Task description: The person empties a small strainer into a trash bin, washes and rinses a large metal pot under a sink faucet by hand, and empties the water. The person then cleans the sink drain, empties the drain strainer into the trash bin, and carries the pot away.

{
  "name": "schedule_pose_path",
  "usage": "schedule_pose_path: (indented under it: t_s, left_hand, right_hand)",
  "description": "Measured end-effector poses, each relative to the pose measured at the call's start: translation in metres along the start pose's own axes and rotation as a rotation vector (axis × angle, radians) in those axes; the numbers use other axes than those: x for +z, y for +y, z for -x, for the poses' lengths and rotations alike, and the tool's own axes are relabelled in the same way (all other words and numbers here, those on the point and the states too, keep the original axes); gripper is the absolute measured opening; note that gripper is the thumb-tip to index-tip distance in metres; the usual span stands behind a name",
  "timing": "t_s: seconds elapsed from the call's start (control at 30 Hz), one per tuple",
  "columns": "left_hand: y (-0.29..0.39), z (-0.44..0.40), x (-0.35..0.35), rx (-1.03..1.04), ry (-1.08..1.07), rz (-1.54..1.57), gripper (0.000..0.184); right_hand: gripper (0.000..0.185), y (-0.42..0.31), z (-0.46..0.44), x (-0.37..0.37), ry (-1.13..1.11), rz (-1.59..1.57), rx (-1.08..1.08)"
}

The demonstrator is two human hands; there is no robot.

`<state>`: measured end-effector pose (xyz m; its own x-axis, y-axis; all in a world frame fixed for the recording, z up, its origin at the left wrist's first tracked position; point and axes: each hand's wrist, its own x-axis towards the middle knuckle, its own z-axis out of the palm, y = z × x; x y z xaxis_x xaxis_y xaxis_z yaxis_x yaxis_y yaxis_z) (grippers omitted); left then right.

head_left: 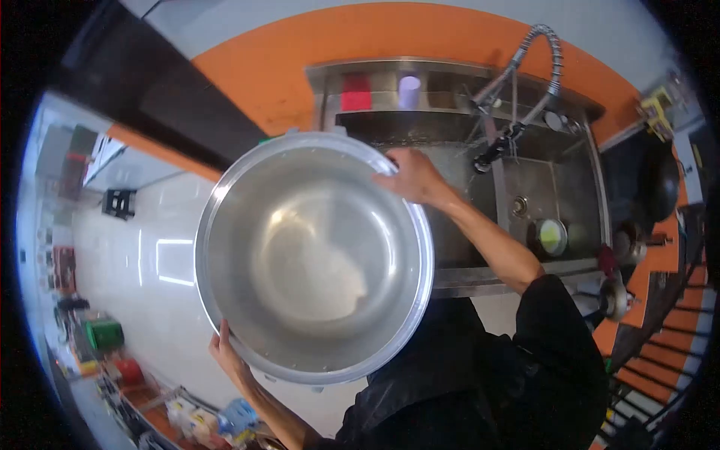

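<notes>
A large, wide aluminium pot (322, 255) fills the middle of the head view. It is tilted so that its shiny inside faces me, and small rivets show below the rim. My right hand (414, 176) grips the rim at the upper right, beside the sink, with its thumb over the inner edge. At the lower left of the pot, my left hand (231, 358) is closed on the rim, its thumb on the edge and its other fingers mostly hidden behind the wall.
Behind the pot runs a steel sink (551, 187) with a spring-hose faucet (556, 56). A purple cup (409, 92) and a red item (356, 93) sit on its back ledge. A bowl (551, 237) with something yellow-green lies in the right basin. Leftward are a black stool (118, 202) and a green bin (104, 334).
</notes>
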<state>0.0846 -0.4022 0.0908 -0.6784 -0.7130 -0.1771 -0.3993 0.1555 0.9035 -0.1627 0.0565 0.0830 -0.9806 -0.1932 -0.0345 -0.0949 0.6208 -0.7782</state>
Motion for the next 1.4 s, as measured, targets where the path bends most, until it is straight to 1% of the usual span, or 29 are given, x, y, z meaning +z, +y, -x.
schedule_pose_path:
  t_s: [0.13, 0.23, 0.27, 0.3, 0.33, 0.43, 0.5, 0.6, 0.67, 0.7, 0.73, 0.77, 0.8, 0.83, 0.9, 0.93, 1.0, 1.03, 1.1, 1.13, 1.2, 1.23, 1.27, 1.33, 1.37, 1.4]
  left_hand:
    - [-0.008, -0.009, -0.002, -0.049, -0.041, -0.064, 0.043]
    - [-0.007, -0.009, 0.008, -0.066, -0.052, -0.018, 0.049]
    - [-0.011, -0.010, 0.015, -0.050, -0.010, 0.012, 0.047]
    - [-0.016, -0.010, 0.021, -0.038, 0.031, 0.036, 0.045]
    - [-0.020, -0.009, 0.024, -0.026, 0.071, 0.056, 0.044]
    - [-0.022, -0.012, 0.025, -0.105, 0.025, 0.088, 0.048]
    - [-0.016, -0.011, 0.029, -0.145, 0.064, -0.031, 0.053]
    - [-0.019, -0.009, 0.027, -0.162, 0.158, -0.235, 0.059]
    - [-0.024, -0.018, 0.027, -0.157, 0.178, -0.326, 0.061]
    - [-0.027, -0.019, 0.023, -0.161, 0.176, -0.340, 0.061]
    - [-0.024, -0.019, 0.020, -0.162, 0.185, -0.353, 0.062]
    - [-0.004, -0.005, 0.036, -0.119, 0.234, -0.491, 0.065]
    - [0.000, -0.005, 0.036, -0.151, 0.235, -0.498, 0.066]
    - [-0.004, -0.007, 0.034, -0.188, 0.240, -0.509, 0.068]
    - [-0.013, -0.014, 0.027, -0.243, 0.268, -0.531, 0.071]
    - [-0.011, -0.013, 0.030, -0.231, 0.276, -0.497, 0.070]
    - [-0.010, -0.007, 0.037, -0.217, 0.290, -0.418, 0.070]
    - [-0.017, -0.014, 0.027, -0.195, 0.266, -0.510, 0.070]
    - [-0.002, -0.004, 0.042, -0.179, 0.269, -0.520, 0.071]
    - [0.004, -0.002, 0.049, -0.171, 0.267, -0.526, 0.071]
    - [0.008, -0.003, 0.053, -0.214, 0.364, -0.622, 0.071]
    - [0.006, -0.004, 0.056, -0.234, 0.406, -0.664, 0.072]
    - [0.003, -0.006, 0.055, -0.232, 0.399, -0.694, 0.070]
    - [-0.005, -0.011, 0.040, -0.222, 0.377, -0.749, 0.068]
    - [-0.012, -0.012, 0.032, -0.172, 0.344, -0.712, 0.060]
    - [-0.016, -0.013, 0.027, -0.165, 0.344, -0.691, 0.062]
  right_hand:
    - [0.039, 0.003, 0.006, 0.006, 0.013, -0.018, 0.020]
    - [0.042, 0.007, 0.007, 0.009, -0.024, -0.022, 0.024]
    - [0.043, 0.007, 0.002, 0.008, -0.033, -0.033, 0.023]
    - [0.047, 0.011, 0.000, 0.011, -0.019, -0.032, -0.022]
    - [0.047, 0.014, 0.001, 0.011, -0.037, -0.090, -0.010]
    - [0.047, 0.025, -0.004, 0.006, -0.106, -0.272, 0.009]
    - [0.047, 0.044, -0.015, 0.006, -0.170, -0.413, 0.003]
    - [0.040, 0.076, -0.050, -0.007, -0.204, -0.873, 0.171]
    - [0.030, 0.141, -0.104, 0.004, 0.202, -0.792, 0.186]
    - [0.021, 0.177, -0.130, 0.003, 0.415, -0.692, 0.190]
    - [0.024, 0.234, -0.165, 0.012, 0.638, -0.798, 0.289]
    - [0.022, 0.282, -0.195, 0.017, 0.882, -0.450, 0.347]
    - [0.021, 0.327, -0.225, 0.021, 1.109, -0.089, 0.493]
    - [0.023, 0.287, -0.215, -0.011, 1.156, -0.347, 0.576]
    - [0.025, 0.338, -0.249, -0.018, 1.333, -0.291, 0.514]
    - [0.025, 0.355, -0.260, -0.023, 1.405, -0.239, 0.493]
    - [0.031, 0.352, -0.271, -0.033, 1.633, -0.198, 0.266]
    - [0.031, 0.355, -0.275, -0.039, 1.596, -0.252, 0.325]
    - [0.034, 0.370, -0.279, -0.047, 1.516, -0.354, 0.448]
    - [0.034, 0.374, -0.281, -0.053, 1.509, -0.355, 0.385]
    - [0.035, 0.386, -0.287, -0.062, 1.493, -0.351, 0.252]
    - [0.036, 0.396, -0.292, -0.063, 1.454, -0.438, 0.285]
    - [0.034, 0.393, -0.293, -0.058, 1.501, -0.632, 0.249]
    - [0.033, 0.388, -0.279, -0.042, 1.470, -0.732, 0.269]
    - [0.034, 0.363, -0.257, -0.024, 1.417, -0.781, 0.256]
    - [0.036, 0.342, -0.234, -0.004, 1.332, -0.819, 0.252]
